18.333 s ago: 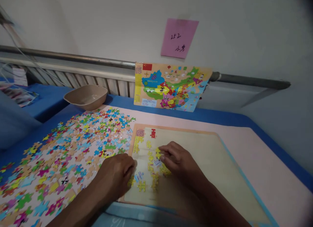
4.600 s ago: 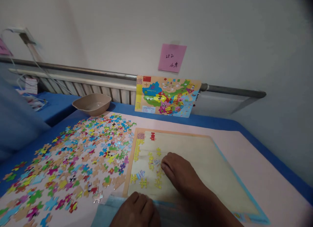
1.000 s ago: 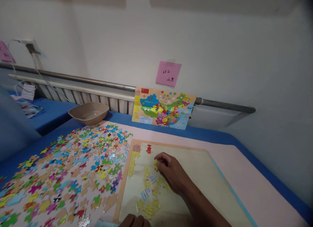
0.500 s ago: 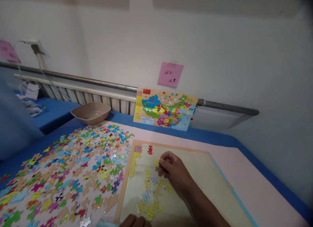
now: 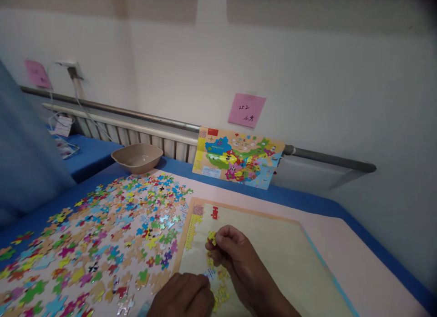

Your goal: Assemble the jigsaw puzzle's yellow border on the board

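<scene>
My right hand [image 5: 235,253] pinches a yellow puzzle piece [image 5: 211,238] between thumb and fingers, above the left half of the puzzle board [image 5: 273,253]. Lower and to the left, my left hand [image 5: 184,294] is closed with its fingers curled down over the board's left border; whatever it may hold is hidden. Loose yellow pieces [image 5: 221,294] and a blue-and-white lettered piece [image 5: 209,274] lie between and partly under the hands. Joined yellow strip pieces [image 5: 190,233] run along the board's left border, and a red piece [image 5: 215,213] lies near the top left corner.
Many mixed puzzle pieces [image 5: 119,235] cover the pink sheet left of the board. A tan bowl [image 5: 137,158] stands behind them. A printed map picture [image 5: 239,158] leans at the wall rail [image 5: 331,159], below a pink note [image 5: 246,110]. A blue curtain [image 5: 30,153] hangs at the left.
My right hand has moved slightly left and down with the yellow piece. My left hand has risen further into view over the board's left edge. The whole view has shifted a little.
</scene>
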A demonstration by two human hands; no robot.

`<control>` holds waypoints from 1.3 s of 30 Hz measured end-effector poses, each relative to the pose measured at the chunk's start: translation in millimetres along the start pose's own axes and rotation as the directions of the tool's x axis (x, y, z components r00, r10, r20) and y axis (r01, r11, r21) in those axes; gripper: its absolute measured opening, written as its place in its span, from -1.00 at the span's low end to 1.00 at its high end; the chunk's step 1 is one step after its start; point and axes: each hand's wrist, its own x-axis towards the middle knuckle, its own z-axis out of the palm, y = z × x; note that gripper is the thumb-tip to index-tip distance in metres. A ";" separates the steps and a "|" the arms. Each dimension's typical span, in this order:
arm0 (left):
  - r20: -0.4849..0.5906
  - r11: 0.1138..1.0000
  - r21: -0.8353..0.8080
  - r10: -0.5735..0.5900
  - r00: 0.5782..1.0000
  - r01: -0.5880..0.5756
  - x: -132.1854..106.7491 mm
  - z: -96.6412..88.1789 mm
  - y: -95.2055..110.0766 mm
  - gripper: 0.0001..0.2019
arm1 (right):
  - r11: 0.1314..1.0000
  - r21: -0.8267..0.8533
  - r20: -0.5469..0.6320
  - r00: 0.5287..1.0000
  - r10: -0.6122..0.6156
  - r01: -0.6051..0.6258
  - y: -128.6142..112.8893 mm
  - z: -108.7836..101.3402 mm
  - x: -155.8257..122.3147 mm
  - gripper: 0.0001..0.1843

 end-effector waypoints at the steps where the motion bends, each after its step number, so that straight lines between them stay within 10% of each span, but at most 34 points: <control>1: 0.013 1.000 -0.006 -0.003 1.000 0.003 0.0 0.0 -0.9 -0.74 | 1.000 0.010 -0.003 1.000 0.005 -0.005 0.8 2.1 -1.2 -0.53; 9: 0.039 0.997 -0.064 -0.049 0.998 0.051 -4.6 2.2 -1.7 -0.81 | 0.999 0.014 -0.033 0.998 0.048 -0.047 6.2 9.6 -5.0 -0.53; 15: 0.135 0.885 -0.319 -0.311 0.941 0.339 4.8 -14.9 -8.7 -0.88 | 0.997 0.048 -0.041 0.997 0.059 -0.057 7.8 16.9 -9.3 -0.57; 17: 0.179 0.783 -0.384 -0.457 0.871 0.490 10.7 -19.9 -9.2 -0.86 | 0.998 0.036 -0.011 0.998 0.055 -0.054 10.8 19.5 -11.4 -0.59; 20: 0.288 0.479 -0.491 -0.699 0.655 0.728 19.0 -22.6 -8.5 -0.82 | 0.999 0.019 0.051 0.998 0.045 -0.046 16.8 23.2 -14.5 -0.60; 24: 0.471 0.106 -0.589 -0.761 0.446 0.801 28.1 -23.4 -11.8 -0.77 | 0.998 0.004 0.090 0.994 0.065 -0.065 22.7 27.1 -17.1 -0.54; 39: 0.713 -0.273 -0.546 -0.647 0.269 0.792 29.3 -24.0 -3.0 -0.79 | 0.936 -0.350 0.214 0.970 0.114 -0.033 15.4 4.3 -4.9 -0.78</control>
